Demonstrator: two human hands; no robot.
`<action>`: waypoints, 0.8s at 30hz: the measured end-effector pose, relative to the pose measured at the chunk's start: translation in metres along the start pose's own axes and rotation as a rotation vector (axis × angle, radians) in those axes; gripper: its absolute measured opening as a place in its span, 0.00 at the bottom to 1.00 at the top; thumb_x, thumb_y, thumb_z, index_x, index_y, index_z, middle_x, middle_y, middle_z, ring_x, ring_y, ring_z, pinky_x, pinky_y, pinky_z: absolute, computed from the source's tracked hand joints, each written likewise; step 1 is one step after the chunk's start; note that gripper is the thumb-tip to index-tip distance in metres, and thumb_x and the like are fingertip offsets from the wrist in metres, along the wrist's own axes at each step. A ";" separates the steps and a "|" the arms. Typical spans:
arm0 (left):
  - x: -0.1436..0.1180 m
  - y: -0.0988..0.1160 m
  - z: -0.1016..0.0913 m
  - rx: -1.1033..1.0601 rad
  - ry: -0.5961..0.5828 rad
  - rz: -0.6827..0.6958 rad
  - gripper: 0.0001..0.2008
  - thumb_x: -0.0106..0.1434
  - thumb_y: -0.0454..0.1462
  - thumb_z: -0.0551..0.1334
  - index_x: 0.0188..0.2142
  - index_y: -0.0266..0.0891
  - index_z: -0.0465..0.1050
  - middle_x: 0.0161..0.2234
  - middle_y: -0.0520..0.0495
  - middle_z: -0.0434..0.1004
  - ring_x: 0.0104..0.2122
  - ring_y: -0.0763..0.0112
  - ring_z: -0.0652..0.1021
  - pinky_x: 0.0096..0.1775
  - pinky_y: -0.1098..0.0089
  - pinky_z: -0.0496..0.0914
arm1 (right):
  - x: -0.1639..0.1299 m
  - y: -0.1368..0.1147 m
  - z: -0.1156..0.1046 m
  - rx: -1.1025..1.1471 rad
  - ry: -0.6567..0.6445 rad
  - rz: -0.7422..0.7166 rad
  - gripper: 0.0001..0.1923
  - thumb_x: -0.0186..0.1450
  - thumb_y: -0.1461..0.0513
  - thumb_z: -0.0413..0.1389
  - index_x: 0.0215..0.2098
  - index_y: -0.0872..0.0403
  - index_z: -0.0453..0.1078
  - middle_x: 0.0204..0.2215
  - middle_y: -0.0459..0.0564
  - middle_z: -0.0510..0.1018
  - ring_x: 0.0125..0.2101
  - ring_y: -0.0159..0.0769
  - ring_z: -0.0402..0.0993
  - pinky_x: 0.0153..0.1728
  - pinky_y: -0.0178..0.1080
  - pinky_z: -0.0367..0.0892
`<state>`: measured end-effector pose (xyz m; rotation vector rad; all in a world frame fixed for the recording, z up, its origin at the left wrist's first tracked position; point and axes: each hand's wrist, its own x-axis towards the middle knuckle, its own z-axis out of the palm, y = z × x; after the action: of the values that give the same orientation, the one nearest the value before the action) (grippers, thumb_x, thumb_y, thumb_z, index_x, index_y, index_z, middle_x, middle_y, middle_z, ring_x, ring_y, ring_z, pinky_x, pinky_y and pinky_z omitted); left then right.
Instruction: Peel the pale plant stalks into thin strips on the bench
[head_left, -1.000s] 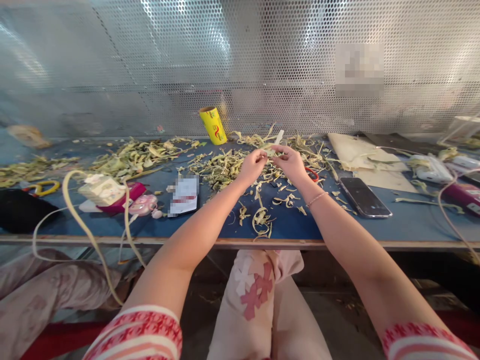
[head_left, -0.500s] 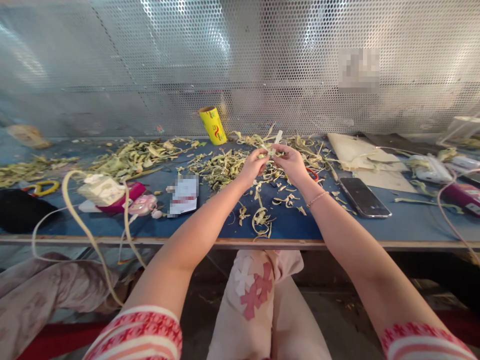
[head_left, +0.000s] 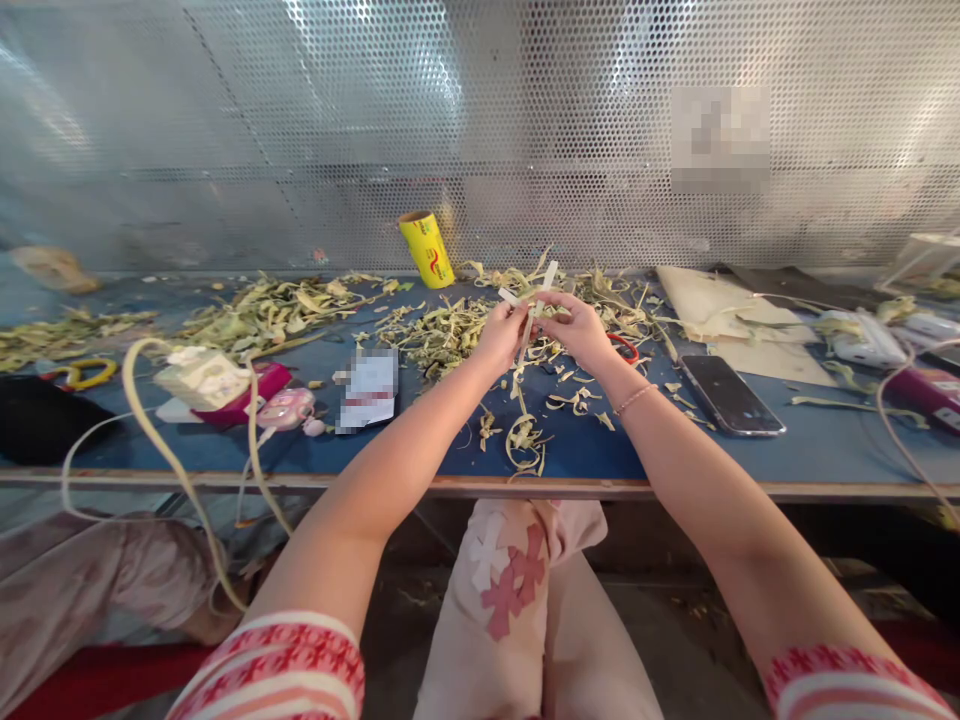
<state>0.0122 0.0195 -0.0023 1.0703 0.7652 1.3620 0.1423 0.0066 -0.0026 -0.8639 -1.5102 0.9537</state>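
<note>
Over the middle of the work table (head_left: 465, 455), my left hand (head_left: 501, 336) and my right hand (head_left: 576, 325) meet with their fingertips close together. Between them are narrow pale green strips that look like plant leaf (head_left: 551, 273). One strip points up past my right fingers, another sticks out above my left hand, and one hangs down between the hands. Both hands are closed in a pinch on the strips; the exact finger contact is too small to see. A heap of dry greenish plant scraps (head_left: 439, 335) lies under and behind my hands.
A yellow printed tube (head_left: 427, 250) leans at the back, before a perforated metal panel (head_left: 487, 120). A phone (head_left: 729, 395) lies right, near beige sheets (head_left: 720, 305). Left are a pixelated card (head_left: 367, 390), a charger with cables (head_left: 206, 380) and yellow loop handles (head_left: 91, 374). A red loop (head_left: 624, 348) shows beside my right wrist.
The strips have turned and spread apart: one now sticks out at upper left and one hangs down between the hands. My fingers have shifted slightly; the forearms stay almost in place.
</note>
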 end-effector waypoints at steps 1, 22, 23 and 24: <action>-0.001 0.001 0.001 0.000 0.018 -0.007 0.08 0.64 0.38 0.59 0.31 0.37 0.64 0.19 0.55 0.68 0.19 0.78 0.69 0.29 0.73 0.67 | 0.000 0.000 0.000 0.002 -0.005 0.000 0.23 0.53 0.63 0.61 0.48 0.52 0.70 0.24 0.43 0.75 0.26 0.30 0.72 0.32 0.36 0.71; 0.004 0.002 -0.010 0.474 0.037 0.374 0.10 0.63 0.43 0.61 0.40 0.41 0.67 0.26 0.51 0.69 0.30 0.71 0.73 0.36 0.69 0.65 | -0.003 -0.008 0.001 0.241 0.000 0.054 0.25 0.49 0.63 0.64 0.46 0.53 0.72 0.32 0.44 0.75 0.25 0.25 0.67 0.30 0.33 0.69; 0.004 0.002 -0.010 0.484 0.028 0.385 0.10 0.63 0.43 0.61 0.40 0.40 0.67 0.27 0.50 0.70 0.31 0.70 0.73 0.36 0.69 0.65 | -0.003 -0.009 0.001 0.260 0.007 0.067 0.25 0.49 0.63 0.64 0.47 0.53 0.72 0.34 0.45 0.75 0.25 0.24 0.67 0.31 0.33 0.69; 0.004 0.001 -0.011 0.482 0.016 0.387 0.10 0.63 0.43 0.60 0.40 0.40 0.67 0.27 0.50 0.69 0.31 0.70 0.73 0.36 0.69 0.65 | -0.003 -0.009 0.000 0.267 0.007 0.075 0.25 0.49 0.64 0.64 0.47 0.53 0.72 0.36 0.45 0.75 0.25 0.24 0.67 0.31 0.33 0.69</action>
<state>0.0024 0.0248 -0.0042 1.6540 0.9604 1.5483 0.1423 0.0001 0.0046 -0.7334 -1.3150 1.1754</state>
